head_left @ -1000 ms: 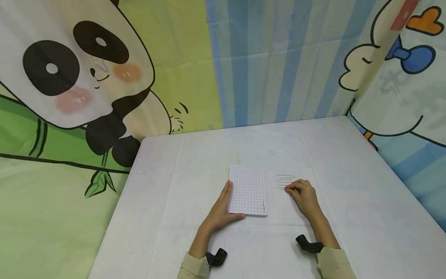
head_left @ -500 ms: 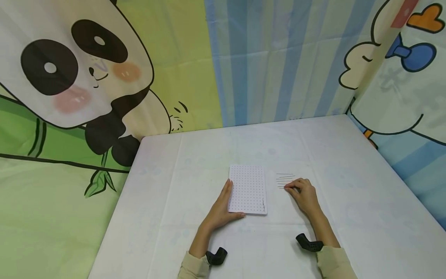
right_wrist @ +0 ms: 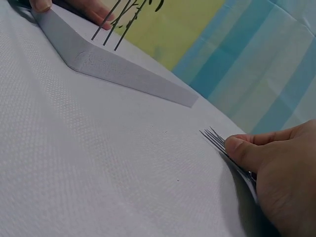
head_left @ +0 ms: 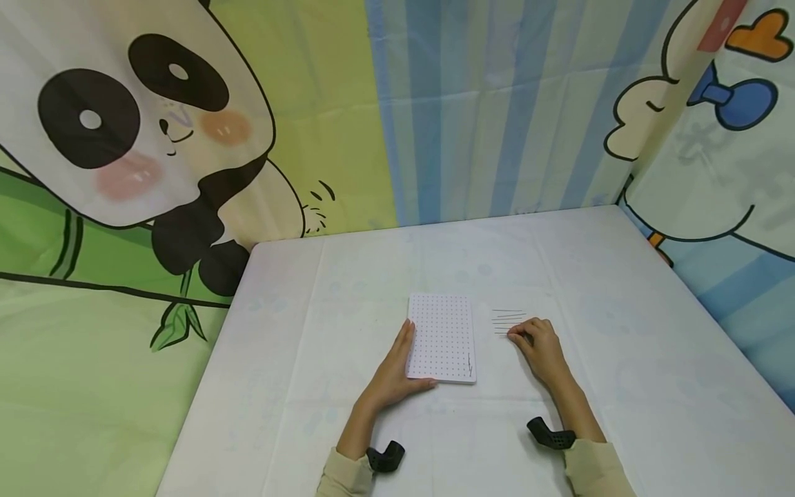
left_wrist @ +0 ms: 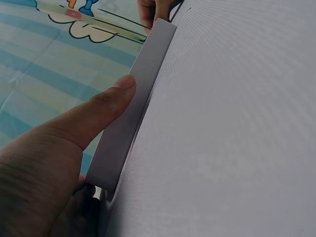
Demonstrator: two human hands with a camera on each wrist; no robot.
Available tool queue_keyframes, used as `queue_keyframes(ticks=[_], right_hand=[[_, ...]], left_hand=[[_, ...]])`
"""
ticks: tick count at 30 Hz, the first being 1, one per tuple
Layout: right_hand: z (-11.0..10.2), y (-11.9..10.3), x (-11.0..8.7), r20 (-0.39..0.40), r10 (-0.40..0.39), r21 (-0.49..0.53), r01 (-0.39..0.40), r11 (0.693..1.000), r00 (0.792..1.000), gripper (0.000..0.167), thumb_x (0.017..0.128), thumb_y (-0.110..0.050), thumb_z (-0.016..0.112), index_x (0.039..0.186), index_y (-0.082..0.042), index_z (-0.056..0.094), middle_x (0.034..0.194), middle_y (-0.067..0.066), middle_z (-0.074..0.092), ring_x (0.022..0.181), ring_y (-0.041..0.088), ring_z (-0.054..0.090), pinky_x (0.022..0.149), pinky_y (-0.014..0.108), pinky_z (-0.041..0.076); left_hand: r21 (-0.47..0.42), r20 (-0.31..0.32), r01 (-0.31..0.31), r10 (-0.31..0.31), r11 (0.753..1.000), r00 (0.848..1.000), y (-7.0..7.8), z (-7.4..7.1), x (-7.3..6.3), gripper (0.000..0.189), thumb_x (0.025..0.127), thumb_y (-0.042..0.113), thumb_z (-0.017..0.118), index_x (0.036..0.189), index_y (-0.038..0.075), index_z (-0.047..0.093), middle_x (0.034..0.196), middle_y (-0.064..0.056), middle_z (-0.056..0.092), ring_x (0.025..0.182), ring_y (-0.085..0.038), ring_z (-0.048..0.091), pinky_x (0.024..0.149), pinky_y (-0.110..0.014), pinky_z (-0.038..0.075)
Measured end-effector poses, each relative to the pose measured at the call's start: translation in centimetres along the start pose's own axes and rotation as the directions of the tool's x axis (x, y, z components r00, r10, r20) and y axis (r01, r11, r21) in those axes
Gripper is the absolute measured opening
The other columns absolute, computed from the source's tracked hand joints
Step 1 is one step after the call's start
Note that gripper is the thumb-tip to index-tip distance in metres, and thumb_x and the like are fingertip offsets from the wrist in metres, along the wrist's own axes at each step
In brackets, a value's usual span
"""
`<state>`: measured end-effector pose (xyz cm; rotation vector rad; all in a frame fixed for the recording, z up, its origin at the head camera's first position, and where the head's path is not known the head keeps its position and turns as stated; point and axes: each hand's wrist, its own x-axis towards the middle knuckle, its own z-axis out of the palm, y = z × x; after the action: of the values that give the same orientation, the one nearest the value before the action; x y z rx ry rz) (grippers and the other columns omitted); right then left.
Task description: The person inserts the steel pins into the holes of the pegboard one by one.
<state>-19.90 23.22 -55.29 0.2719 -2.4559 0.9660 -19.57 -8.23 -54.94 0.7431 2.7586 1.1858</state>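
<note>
A white board (head_left: 439, 338) with a grid of small holes lies flat on the table. My left hand (head_left: 390, 373) rests against its near left corner, fingers straight along the left side and thumb (left_wrist: 106, 106) laid on the near edge. Several thin dark rods (head_left: 508, 319) lie in a row to the right of the board. At their near end my right hand (head_left: 546, 353) pinches a rod between thumb and fingertips; the fingers partly cover it. Three thin rods (right_wrist: 109, 30) stand upright in the board near its closest right corner, as the right wrist view shows.
A white cloth covers the table (head_left: 348, 290). Patterned curtains (head_left: 497, 110) hang behind and beside it, with a large panda print on the left. A black wrist device (head_left: 386, 457) sits on the left wrist and another (head_left: 551, 435) on the right.
Both hands stay almost in place. The right fingertips shift only very slightly at the near end of the row of rods; the board has not moved.
</note>
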Motion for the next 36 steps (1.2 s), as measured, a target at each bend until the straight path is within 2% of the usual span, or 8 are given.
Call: queue_keyframes(ticks=[6, 15, 20, 24, 27, 31, 33, 36], right_hand=[[0.0, 0.0, -0.1, -0.016, -0.002, 0.009, 0.002, 1.0, 1.0, 0.007, 0.078, -0.006, 0.071, 0.083, -0.004, 0.068, 0.083, 0.005, 0.06, 0.08, 0.018, 0.046, 0.069, 0.033, 0.037], [0.1, -0.4, -0.2, -0.092, -0.055, 0.098, 0.064, 0.993, 0.994, 0.008, 0.079, -0.002, 0.07, 0.085, -0.006, 0.067, 0.08, 0.001, 0.062, 0.074, 0.011, 0.05, 0.067, 0.018, 0.038], [0.2, -1.1, -0.2, -0.104, 0.028, 0.199, -0.007, 0.98, 0.994, 0.004, 0.085, -0.005, 0.066, 0.089, -0.005, 0.065, 0.083, 0.001, 0.064, 0.075, 0.007, 0.054, 0.069, 0.013, 0.04], [0.5, -2.0, -0.2, -0.07, 0.108, 0.376, -0.074, 0.924, 0.992, 0.01, 0.089, -0.009, 0.06, 0.094, -0.001, 0.062, 0.082, 0.008, 0.063, 0.072, 0.016, 0.058, 0.065, 0.014, 0.045], [0.9, -3.0, -0.2, -0.019, 0.123, 0.559, -0.092, 0.824, 0.992, 0.017, 0.09, -0.009, 0.059, 0.097, 0.007, 0.058, 0.082, 0.016, 0.061, 0.071, 0.03, 0.058, 0.062, 0.019, 0.049], [1.5, -4.2, -0.5, 0.035, 0.085, 0.712, -0.084, 0.697, 0.996, 0.017, 0.087, -0.001, 0.061, 0.097, 0.012, 0.055, 0.083, 0.023, 0.06, 0.073, 0.026, 0.062, 0.064, 0.025, 0.053], [1.8, -4.5, -0.5, 0.041, 0.049, 0.734, -0.063, 0.676, 0.998, 0.014, 0.084, 0.004, 0.063, 0.094, 0.011, 0.057, 0.083, 0.025, 0.06, 0.073, 0.021, 0.064, 0.065, 0.027, 0.054], [2.0, -4.8, -0.6, 0.043, -0.004, 0.737, -0.029, 0.675, 0.999, 0.015, 0.08, 0.011, 0.063, 0.093, 0.013, 0.057, 0.083, 0.026, 0.059, 0.074, 0.017, 0.065, 0.066, 0.029, 0.054]], left_hand=[[-0.001, -0.002, -0.002, 0.002, 1.0, 1.0, 0.1, 0.0, 0.0, 0.119, 0.065, 0.044, 0.081, 0.149, 0.008, 0.005, 0.155, -0.005, 0.0, 0.139, -0.021, 0.007, 0.108, -0.041, 0.02], [-0.009, -0.005, 0.001, -0.001, 1.0, 1.0, 0.1, 0.0, -0.1, 0.119, 0.065, 0.042, 0.082, 0.149, 0.008, 0.005, 0.155, -0.005, 0.0, 0.139, -0.021, 0.008, 0.108, -0.042, 0.021], [-0.005, -0.001, 0.002, -0.002, 1.0, 1.0, 0.0, 0.1, 0.0, 0.119, 0.065, 0.043, 0.082, 0.149, 0.009, 0.005, 0.155, -0.003, 0.0, 0.139, -0.021, 0.008, 0.108, -0.041, 0.02], [-0.001, -0.004, -0.001, 0.001, 1.0, 1.0, -0.1, 0.1, 0.1, 0.119, 0.065, 0.044, 0.081, 0.149, 0.01, 0.004, 0.155, -0.003, 0.0, 0.139, -0.021, 0.008, 0.108, -0.041, 0.021], [0.003, -0.004, -0.007, 0.007, 1.0, 1.0, -0.2, 0.2, 0.1, 0.119, 0.065, 0.044, 0.081, 0.149, 0.01, 0.004, 0.155, -0.004, 0.0, 0.139, -0.02, 0.007, 0.108, -0.04, 0.02], [0.008, 0.0, -0.009, 0.009, 1.0, 1.0, -0.4, 0.2, 0.0, 0.119, 0.065, 0.046, 0.08, 0.149, 0.01, 0.004, 0.155, -0.004, 0.0, 0.139, -0.02, 0.007, 0.109, -0.04, 0.02], [0.008, 0.0, -0.009, 0.009, 1.0, 1.0, -0.4, 0.2, 0.0, 0.119, 0.065, 0.047, 0.08, 0.149, 0.01, 0.004, 0.155, -0.003, 0.0, 0.139, -0.02, 0.007, 0.109, -0.04, 0.02], [0.004, 0.0, -0.008, 0.008, 1.0, 1.0, -0.5, 0.2, 0.1, 0.119, 0.065, 0.049, 0.079, 0.149, 0.011, 0.004, 0.155, -0.003, 0.0, 0.139, -0.02, 0.007, 0.108, -0.04, 0.02]])
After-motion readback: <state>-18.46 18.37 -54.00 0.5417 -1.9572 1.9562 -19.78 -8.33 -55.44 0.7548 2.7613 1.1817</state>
